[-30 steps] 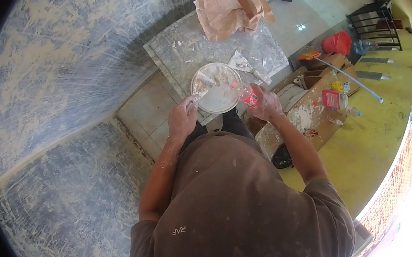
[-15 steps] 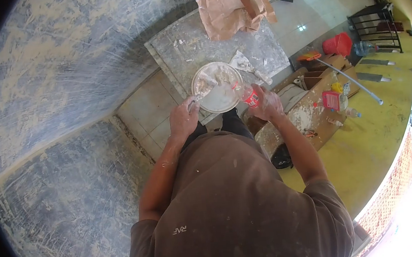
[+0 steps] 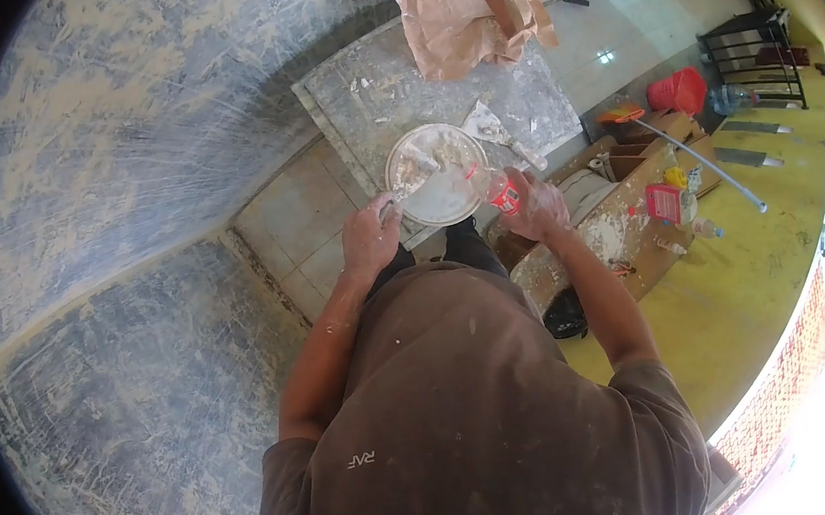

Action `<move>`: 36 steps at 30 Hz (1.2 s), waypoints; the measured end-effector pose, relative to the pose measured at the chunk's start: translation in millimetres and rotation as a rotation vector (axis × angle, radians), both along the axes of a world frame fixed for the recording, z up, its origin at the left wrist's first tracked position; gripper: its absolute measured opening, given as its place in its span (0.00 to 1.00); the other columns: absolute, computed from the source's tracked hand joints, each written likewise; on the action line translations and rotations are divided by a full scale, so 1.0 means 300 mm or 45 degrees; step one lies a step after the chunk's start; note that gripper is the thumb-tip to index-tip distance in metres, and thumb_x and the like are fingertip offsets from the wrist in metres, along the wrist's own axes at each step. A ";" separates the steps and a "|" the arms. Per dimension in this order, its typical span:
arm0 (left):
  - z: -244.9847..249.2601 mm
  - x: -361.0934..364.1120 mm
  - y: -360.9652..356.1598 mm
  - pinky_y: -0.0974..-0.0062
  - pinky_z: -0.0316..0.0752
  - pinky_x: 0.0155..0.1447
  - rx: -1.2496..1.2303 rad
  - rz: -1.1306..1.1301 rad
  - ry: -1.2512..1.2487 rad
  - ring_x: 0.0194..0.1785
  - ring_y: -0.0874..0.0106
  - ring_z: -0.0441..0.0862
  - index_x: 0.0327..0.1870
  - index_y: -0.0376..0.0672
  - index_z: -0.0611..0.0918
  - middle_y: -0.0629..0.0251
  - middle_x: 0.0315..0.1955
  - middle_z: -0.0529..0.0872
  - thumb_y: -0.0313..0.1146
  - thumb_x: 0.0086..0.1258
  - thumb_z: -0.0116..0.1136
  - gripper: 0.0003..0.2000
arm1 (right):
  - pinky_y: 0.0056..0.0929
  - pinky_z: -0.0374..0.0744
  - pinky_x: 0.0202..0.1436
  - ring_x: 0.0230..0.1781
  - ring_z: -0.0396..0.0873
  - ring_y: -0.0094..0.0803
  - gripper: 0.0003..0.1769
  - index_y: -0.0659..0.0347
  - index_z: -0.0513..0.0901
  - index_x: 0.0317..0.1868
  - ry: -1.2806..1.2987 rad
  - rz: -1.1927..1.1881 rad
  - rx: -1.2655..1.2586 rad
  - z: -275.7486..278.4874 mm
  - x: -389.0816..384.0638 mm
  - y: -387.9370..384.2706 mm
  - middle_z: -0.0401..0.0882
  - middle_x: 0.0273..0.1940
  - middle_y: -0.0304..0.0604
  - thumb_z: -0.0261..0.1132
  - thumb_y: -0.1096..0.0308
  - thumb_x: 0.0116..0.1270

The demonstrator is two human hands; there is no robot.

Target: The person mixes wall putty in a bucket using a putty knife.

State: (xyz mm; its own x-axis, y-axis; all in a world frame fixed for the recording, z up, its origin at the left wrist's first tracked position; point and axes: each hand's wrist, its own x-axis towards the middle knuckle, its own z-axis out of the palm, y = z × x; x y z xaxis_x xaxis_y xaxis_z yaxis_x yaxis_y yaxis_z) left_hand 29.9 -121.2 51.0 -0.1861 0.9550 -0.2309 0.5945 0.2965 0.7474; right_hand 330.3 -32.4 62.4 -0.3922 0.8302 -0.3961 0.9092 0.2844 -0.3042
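Since right hand [image 3: 540, 210] grips its base end, clear plastic bottle with red label [image 3: 499, 191] leans neck-first over round white bucket [image 3: 445, 212], prob so mouth clears rim. Left hand [image 3: 372, 236] closed on what looks like white-smeared flat scraper [image 3: 414, 170]; hands apart, bucket between.

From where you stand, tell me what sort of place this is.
Likely a room under renovation: the wall is streaked with patchy white, and a white-smeared scraper lies on a splattered board beside a tub smeared with white.
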 end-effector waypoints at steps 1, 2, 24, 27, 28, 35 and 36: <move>0.003 0.000 0.001 0.54 0.78 0.47 -0.020 0.010 -0.014 0.41 0.47 0.85 0.53 0.38 0.85 0.43 0.33 0.87 0.43 0.71 0.58 0.19 | 0.52 0.79 0.55 0.50 0.81 0.58 0.47 0.52 0.67 0.71 0.001 0.000 0.000 -0.001 0.000 0.002 0.78 0.56 0.54 0.72 0.53 0.49; 0.000 -0.001 0.000 0.54 0.78 0.47 -0.021 0.010 -0.013 0.41 0.47 0.85 0.53 0.38 0.85 0.43 0.33 0.87 0.43 0.71 0.58 0.19 | 0.52 0.79 0.54 0.50 0.81 0.58 0.47 0.52 0.67 0.71 -0.003 0.000 -0.004 -0.003 0.002 0.002 0.78 0.56 0.54 0.72 0.52 0.50; -0.010 0.009 -0.002 0.56 0.78 0.48 -0.041 0.034 -0.104 0.43 0.47 0.86 0.52 0.37 0.83 0.44 0.36 0.87 0.42 0.73 0.56 0.18 | 0.49 0.82 0.52 0.52 0.83 0.54 0.44 0.55 0.68 0.67 0.337 -0.084 0.139 -0.015 0.026 -0.012 0.79 0.58 0.54 0.77 0.57 0.50; 0.001 0.021 -0.001 0.59 0.78 0.45 -0.168 0.091 -0.269 0.38 0.52 0.86 0.48 0.35 0.83 0.46 0.32 0.87 0.41 0.73 0.55 0.17 | 0.41 0.85 0.48 0.48 0.85 0.46 0.43 0.58 0.68 0.66 0.856 -0.282 0.343 0.002 0.050 -0.002 0.82 0.51 0.52 0.79 0.61 0.52; 0.005 0.025 -0.004 0.61 0.78 0.44 -0.242 0.117 -0.344 0.34 0.55 0.87 0.46 0.34 0.83 0.48 0.29 0.86 0.40 0.73 0.54 0.16 | 0.35 0.85 0.47 0.47 0.84 0.37 0.42 0.60 0.69 0.64 1.400 -0.540 0.208 0.000 0.021 0.002 0.82 0.48 0.49 0.81 0.59 0.53; 0.033 0.067 -0.043 0.76 0.73 0.30 -0.395 0.186 -0.625 0.22 0.77 0.77 0.41 0.37 0.82 0.66 0.23 0.82 0.38 0.77 0.52 0.12 | 0.36 0.83 0.52 0.51 0.82 0.35 0.42 0.64 0.69 0.60 1.317 -0.589 0.755 0.061 0.014 0.317 0.81 0.49 0.48 0.84 0.59 0.51; 0.017 0.076 -0.052 0.77 0.74 0.30 -0.459 0.288 -0.760 0.23 0.77 0.77 0.44 0.37 0.82 0.65 0.26 0.84 0.36 0.76 0.53 0.11 | 0.36 0.82 0.53 0.51 0.82 0.36 0.43 0.65 0.68 0.60 1.104 -0.564 0.784 0.012 0.020 0.363 0.82 0.50 0.49 0.84 0.60 0.50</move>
